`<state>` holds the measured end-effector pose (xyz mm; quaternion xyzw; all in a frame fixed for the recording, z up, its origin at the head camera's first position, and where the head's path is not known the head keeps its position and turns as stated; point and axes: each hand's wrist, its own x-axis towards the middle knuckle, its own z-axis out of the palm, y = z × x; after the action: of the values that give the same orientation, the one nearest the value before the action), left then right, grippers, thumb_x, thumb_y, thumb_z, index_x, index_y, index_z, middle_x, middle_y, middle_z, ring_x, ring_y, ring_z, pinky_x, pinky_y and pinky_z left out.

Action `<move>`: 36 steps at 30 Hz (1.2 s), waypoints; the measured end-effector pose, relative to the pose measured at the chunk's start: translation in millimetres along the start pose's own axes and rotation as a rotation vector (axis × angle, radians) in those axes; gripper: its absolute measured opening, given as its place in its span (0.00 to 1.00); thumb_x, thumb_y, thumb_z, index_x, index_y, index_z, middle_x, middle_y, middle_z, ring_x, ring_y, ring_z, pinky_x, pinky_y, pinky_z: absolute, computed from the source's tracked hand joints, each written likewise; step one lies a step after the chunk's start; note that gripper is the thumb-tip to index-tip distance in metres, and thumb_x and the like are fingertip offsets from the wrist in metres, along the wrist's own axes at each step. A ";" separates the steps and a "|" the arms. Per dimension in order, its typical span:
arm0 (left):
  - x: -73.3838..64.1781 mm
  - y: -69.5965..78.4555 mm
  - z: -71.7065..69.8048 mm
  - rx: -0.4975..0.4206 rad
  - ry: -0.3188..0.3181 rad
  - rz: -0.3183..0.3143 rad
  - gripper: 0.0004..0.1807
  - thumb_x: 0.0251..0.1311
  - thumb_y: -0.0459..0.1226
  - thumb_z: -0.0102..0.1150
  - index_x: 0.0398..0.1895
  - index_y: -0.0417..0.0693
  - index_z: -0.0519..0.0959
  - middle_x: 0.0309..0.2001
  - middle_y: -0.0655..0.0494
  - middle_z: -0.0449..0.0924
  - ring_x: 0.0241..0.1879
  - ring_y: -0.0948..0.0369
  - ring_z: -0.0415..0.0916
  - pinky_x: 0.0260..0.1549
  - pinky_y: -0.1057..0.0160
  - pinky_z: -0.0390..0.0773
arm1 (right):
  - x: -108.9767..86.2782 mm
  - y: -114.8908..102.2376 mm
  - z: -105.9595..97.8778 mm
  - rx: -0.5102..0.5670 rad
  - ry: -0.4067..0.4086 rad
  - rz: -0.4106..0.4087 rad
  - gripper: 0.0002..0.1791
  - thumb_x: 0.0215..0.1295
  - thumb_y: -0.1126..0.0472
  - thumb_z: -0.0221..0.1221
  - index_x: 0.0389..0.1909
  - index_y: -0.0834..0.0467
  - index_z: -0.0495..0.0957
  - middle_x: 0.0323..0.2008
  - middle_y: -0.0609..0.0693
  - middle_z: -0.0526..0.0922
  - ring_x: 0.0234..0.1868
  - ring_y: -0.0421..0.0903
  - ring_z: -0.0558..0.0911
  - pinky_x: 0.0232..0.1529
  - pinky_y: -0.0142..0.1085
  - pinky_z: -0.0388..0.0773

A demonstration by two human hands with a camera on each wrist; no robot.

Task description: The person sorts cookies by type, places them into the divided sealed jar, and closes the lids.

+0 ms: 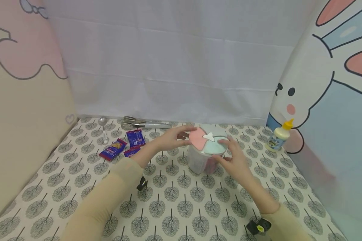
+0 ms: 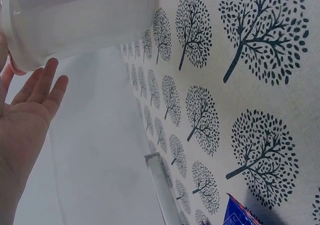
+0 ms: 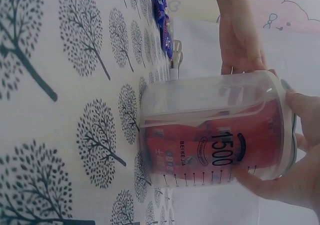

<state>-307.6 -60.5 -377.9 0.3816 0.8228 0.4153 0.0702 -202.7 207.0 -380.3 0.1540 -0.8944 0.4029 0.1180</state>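
A clear plastic storage canister [image 3: 210, 100] stands on the cloth, with red packets [image 3: 200, 150] inside and "1500" printed on its wall. Its round lid [image 1: 212, 146] has pink, grey and mint sections around a white centre piece. My left hand [image 1: 172, 137] touches the lid's left edge; in the left wrist view several of its fingers [image 2: 48, 87] extend straight beside the rim. From the right, my right hand [image 1: 236, 164] grips the canister at its top, fingers over the lid and thumb against the wall just below the rim.
Several blue snack packets [image 1: 113, 149] lie left of the canister. Behind them are a spoon [image 1: 103, 125] and metal utensils [image 1: 144, 125] near the back curtain [image 1: 175, 67]. A glue-like bottle with a yellow cap [image 1: 279, 136] stands at the right edge of the tree-patterned tablecloth [image 1: 172, 207].
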 end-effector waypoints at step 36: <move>-25.5 38.5 23.7 0.206 0.115 0.000 0.29 0.59 0.45 0.61 0.65 0.57 0.68 0.60 0.57 0.72 0.55 0.57 0.72 0.55 0.56 0.75 | 48.5 80.1 -56.7 0.286 -0.396 -0.225 0.32 0.62 0.72 0.57 0.67 0.60 0.61 0.74 0.58 0.48 0.71 0.52 0.57 0.60 0.32 0.72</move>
<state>-257.6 -49.0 -370.0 0.3622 0.8638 0.3498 -0.0166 -272.3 291.5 -382.2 0.3432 -0.8113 0.4717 -0.0383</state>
